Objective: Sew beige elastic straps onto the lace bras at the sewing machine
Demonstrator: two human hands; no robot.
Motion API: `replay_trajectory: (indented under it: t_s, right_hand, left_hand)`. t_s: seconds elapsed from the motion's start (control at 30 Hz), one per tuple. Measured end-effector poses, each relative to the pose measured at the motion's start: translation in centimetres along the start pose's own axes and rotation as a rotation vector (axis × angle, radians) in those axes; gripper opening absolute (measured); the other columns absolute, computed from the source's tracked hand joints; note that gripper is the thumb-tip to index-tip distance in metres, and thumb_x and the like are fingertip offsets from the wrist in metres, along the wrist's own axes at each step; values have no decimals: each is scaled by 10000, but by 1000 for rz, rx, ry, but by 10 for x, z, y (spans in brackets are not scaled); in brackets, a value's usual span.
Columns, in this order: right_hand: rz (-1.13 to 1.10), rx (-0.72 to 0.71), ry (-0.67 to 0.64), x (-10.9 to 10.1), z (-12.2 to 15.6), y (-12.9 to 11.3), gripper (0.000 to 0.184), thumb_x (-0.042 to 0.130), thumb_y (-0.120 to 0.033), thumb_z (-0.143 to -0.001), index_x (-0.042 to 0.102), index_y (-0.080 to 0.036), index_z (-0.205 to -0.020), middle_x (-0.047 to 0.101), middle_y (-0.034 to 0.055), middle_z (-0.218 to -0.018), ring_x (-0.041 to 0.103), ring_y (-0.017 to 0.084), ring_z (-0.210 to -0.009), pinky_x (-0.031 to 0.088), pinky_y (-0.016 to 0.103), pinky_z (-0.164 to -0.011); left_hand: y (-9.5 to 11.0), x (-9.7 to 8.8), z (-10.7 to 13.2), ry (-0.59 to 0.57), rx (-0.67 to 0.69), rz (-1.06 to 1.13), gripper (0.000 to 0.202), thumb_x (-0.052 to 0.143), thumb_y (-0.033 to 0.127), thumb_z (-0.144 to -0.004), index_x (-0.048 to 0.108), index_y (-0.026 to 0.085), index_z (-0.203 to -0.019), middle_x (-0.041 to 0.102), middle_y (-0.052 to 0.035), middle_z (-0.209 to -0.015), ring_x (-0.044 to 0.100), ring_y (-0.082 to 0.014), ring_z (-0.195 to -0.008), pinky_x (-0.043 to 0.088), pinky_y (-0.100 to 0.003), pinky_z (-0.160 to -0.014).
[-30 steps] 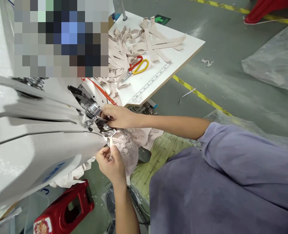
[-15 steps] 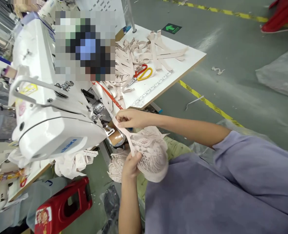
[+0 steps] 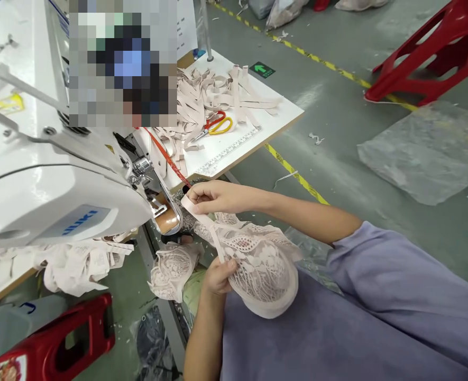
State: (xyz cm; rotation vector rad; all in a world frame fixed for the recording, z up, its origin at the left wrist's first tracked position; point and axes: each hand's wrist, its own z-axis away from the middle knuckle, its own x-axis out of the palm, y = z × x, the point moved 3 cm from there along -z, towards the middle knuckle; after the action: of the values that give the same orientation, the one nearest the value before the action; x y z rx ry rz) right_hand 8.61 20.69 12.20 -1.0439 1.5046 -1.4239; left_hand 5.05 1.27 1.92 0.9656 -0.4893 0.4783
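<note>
A pale pink lace bra (image 3: 263, 270) hangs between my hands in front of my torso, one moulded cup facing up. My left hand (image 3: 220, 276) grips its edge near the base of a strap, with the thumb on top. Higher up, my right hand (image 3: 205, 198) pinches the flat strap (image 3: 196, 212), its end sticking out past the fingers. Another lace cup (image 3: 174, 270) hangs to the left of my left hand. Just left of my right hand is the free arm of a white sewing machine (image 3: 168, 219); the strap is apart from its needle area.
Loose straps (image 3: 202, 90) lie piled on the white table (image 3: 285, 114) with scissors (image 3: 218, 124) and a printed ruler (image 3: 234, 151). Pale fabric pieces (image 3: 79, 264) hang over another table edge. A red stool (image 3: 71, 338) stands lower left, another red stool (image 3: 436, 53) upper right.
The view has shifted, so the machine sits further left. The bra has come away from the machine's arm toward my body, its cup turned more upward. Both hands keep their hold.
</note>
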Motion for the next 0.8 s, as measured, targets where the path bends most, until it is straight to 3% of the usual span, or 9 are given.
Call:
replay_trajectory:
  t_s: [0.13,0.2,0.27,0.33,0.4,0.53,0.63,0.7,0.8]
  right_hand:
    - [-300,119,85,9,-2,34,111,671,-252,-885,592,-174,-888,652,19,-876,614,114,-789,488,235,-696]
    - [-608,263,320,10,-2,74,124,703,-212,-836,588,-168,-854,690,48,-868,668,150,-783,545,270,-686]
    - [-775,343,671,4,4,118,161,706,-158,-790,546,-173,-796,672,33,-746,635,136,-630,541,260,-576]
    - [-778,324,902,-8,13,152,223,688,-146,-797,473,-200,-776,615,-32,-666,540,78,-517,510,208,-522]
    - [-748,258,1095,-28,26,171,267,672,-157,-826,416,-214,-781,544,-87,-634,443,36,-463,474,152,-499]
    - [-702,94,1389,-77,53,172,242,590,-190,-918,380,-219,-802,465,-99,-655,369,21,-463,441,114,-494]
    - [-674,2,1477,-99,63,160,206,551,-206,-945,395,-220,-812,481,-81,-695,376,28,-485,443,128,-505]
    - [-605,-46,1469,-96,62,152,223,604,-247,-918,408,-221,-814,501,-80,-720,343,28,-472,387,128,-470]
    - [-356,-11,1198,-60,50,137,254,678,-367,-869,464,-230,-859,570,-61,-785,327,42,-464,289,166,-422]
  left_hand:
    - [-5,-33,-6,155,18,-449,792,528,842,-727,703,129,-1022,736,-129,-931,687,-297,-939,527,-392,-839]
    - [-1,-61,-3,225,12,-598,680,543,774,-786,706,138,-963,720,-100,-904,656,-247,-874,506,-340,-779]
    - [6,-95,10,291,10,-662,524,643,664,-788,693,143,-797,679,-58,-783,595,-196,-754,461,-296,-694]
    - [12,-129,30,376,18,-723,461,695,597,-764,639,155,-644,581,-9,-634,505,-155,-645,403,-272,-626]
    - [16,-158,53,461,20,-764,409,710,548,-752,641,163,-632,550,9,-608,479,-148,-626,376,-264,-608]
    - [17,-197,79,717,56,-809,340,723,502,-726,665,166,-721,546,16,-607,486,-154,-593,367,-259,-571]
    - [16,-208,73,959,176,-807,342,664,509,-783,620,174,-831,501,37,-613,470,-145,-558,371,-252,-548]
    - [16,-208,62,1092,289,-789,352,544,511,-874,578,174,-971,512,34,-666,497,-145,-575,411,-255,-574]
    - [24,-193,48,1200,460,-801,357,411,445,-958,515,168,-1158,581,-9,-790,583,-166,-714,473,-289,-706]
